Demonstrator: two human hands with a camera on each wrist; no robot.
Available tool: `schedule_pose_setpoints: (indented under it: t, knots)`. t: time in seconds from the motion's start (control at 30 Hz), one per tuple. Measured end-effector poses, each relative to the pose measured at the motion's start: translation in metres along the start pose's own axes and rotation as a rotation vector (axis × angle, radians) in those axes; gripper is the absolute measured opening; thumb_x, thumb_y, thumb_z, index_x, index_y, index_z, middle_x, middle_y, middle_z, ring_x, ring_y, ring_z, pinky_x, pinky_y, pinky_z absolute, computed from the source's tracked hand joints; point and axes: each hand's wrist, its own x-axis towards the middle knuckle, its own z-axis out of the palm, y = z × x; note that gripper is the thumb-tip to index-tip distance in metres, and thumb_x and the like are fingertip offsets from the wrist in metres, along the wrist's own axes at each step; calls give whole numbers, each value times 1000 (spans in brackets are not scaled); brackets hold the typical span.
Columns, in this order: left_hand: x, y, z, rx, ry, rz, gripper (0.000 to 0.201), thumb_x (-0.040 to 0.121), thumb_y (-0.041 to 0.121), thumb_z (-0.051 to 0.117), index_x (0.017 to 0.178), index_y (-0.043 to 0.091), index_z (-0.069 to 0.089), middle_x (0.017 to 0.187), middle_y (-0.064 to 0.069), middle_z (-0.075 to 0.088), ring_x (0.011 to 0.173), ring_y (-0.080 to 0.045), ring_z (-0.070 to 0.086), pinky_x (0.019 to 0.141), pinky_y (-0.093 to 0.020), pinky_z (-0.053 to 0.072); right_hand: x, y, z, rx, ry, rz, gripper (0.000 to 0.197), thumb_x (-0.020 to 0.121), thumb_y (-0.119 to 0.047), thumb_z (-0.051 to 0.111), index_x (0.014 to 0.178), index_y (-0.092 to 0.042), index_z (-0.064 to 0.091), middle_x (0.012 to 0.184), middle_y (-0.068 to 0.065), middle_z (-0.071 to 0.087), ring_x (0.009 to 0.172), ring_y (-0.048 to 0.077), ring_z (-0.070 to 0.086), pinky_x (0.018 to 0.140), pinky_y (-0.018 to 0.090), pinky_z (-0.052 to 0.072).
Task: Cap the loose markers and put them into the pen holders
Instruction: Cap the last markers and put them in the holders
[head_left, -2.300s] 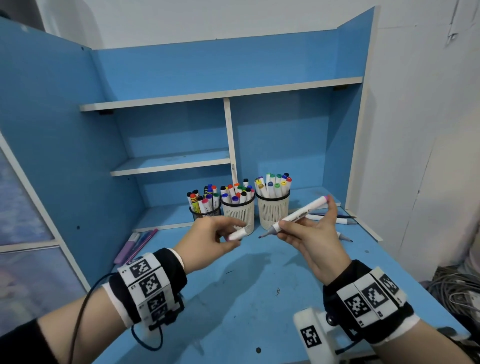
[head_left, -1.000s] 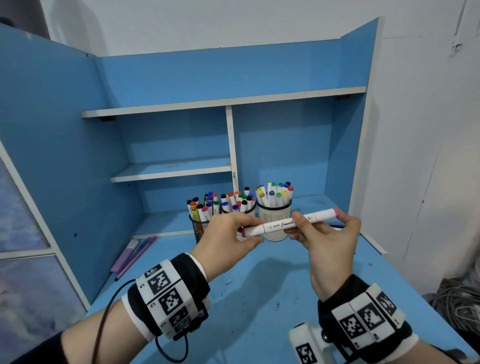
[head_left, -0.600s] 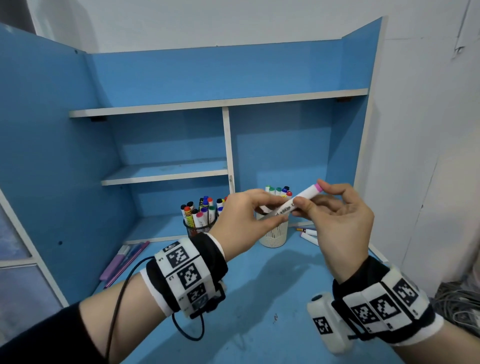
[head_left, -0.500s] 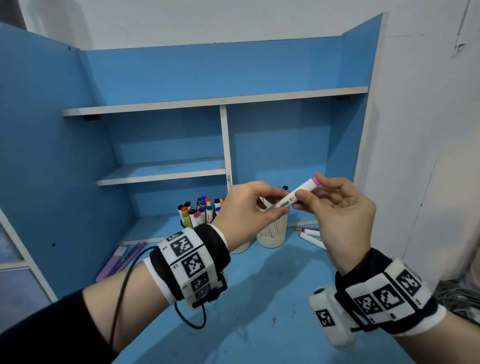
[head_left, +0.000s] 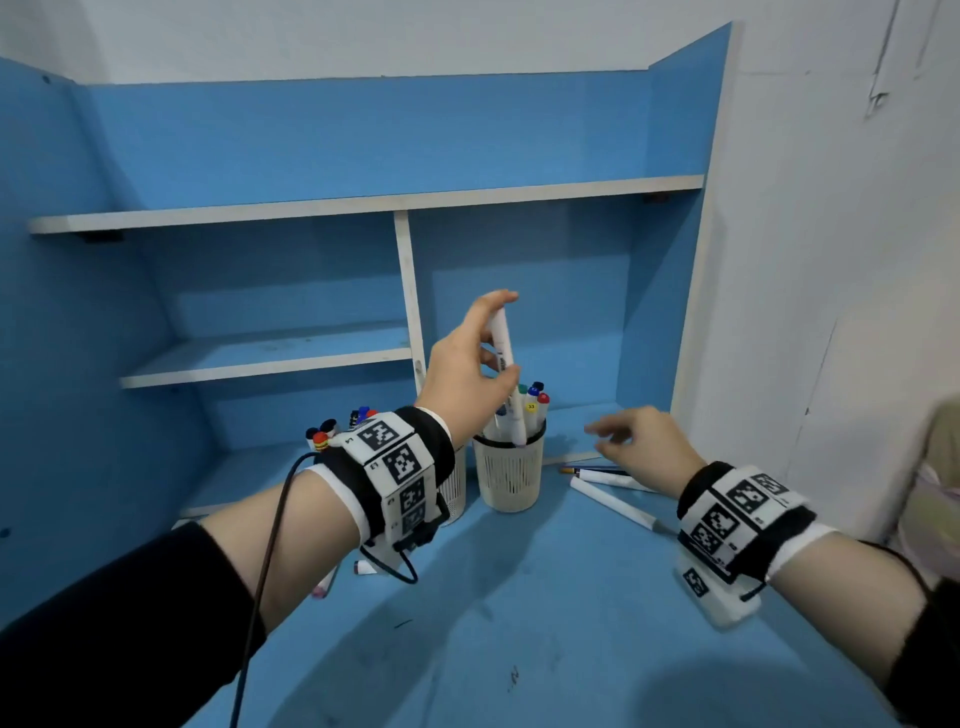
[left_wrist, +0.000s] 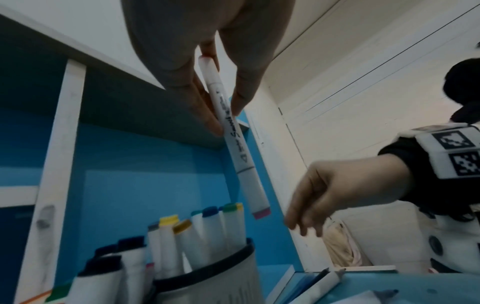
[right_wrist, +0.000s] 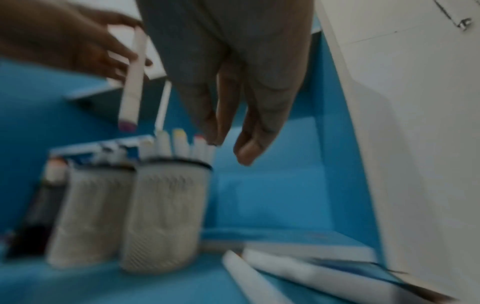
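My left hand (head_left: 506, 335) pinches a capped white marker (head_left: 503, 358) upright, its pink-tipped lower end just above the right-hand white pen holder (head_left: 511, 478), which is full of markers. The left wrist view shows the same marker (left_wrist: 233, 131) between thumb and fingers above the holder (left_wrist: 207, 273). My right hand (head_left: 613, 436) hovers empty, fingers relaxed, to the right of that holder and above loose white markers (head_left: 613, 501) on the desk. In the blurred right wrist view, loose markers (right_wrist: 259, 281) lie below the fingers (right_wrist: 233, 123).
A second white holder (head_left: 456, 488) and a dark holder with markers (head_left: 322, 436) are largely hidden behind my left wrist. Another loose marker (head_left: 324, 584) and a small cap (head_left: 363, 567) lie under that forearm. Blue shelving (head_left: 270, 353) closes in the back and sides.
The right hand has let go of the marker and dropped to the right. The left hand has turned the capped marker upright and carried it over the right holder.
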Motion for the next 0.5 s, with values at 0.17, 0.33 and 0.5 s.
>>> schedule_pose_setpoints:
  t: [0.17, 0.33, 0.5]
  knots:
    - [15, -24, 8, 42, 57, -28, 61, 79, -2, 66, 127, 32, 48, 93, -3, 54, 84, -17, 60, 73, -18, 54, 18, 45, 8, -432, -320, 99, 32, 86, -3, 53, 114, -12, 67, 116, 5, 66, 107, 21, 59, 80, 18, 39]
    - [20, -48, 15, 112, 20, -93, 56, 79, -5, 67, 127, 22, 58, 106, -4, 56, 89, -16, 60, 79, -17, 52, 21, 68, 8, -542, -418, 155, 36, 84, -3, 51, 114, -17, 66, 110, 3, 66, 107, 22, 59, 88, 24, 46]
    - [19, -63, 19, 264, -47, -130, 45, 81, 5, 69, 123, 18, 61, 113, -3, 64, 91, -12, 61, 89, -21, 48, 24, 73, 7, -576, -431, 202, 35, 85, -3, 53, 117, -13, 64, 123, 6, 62, 113, 21, 58, 93, 22, 45]
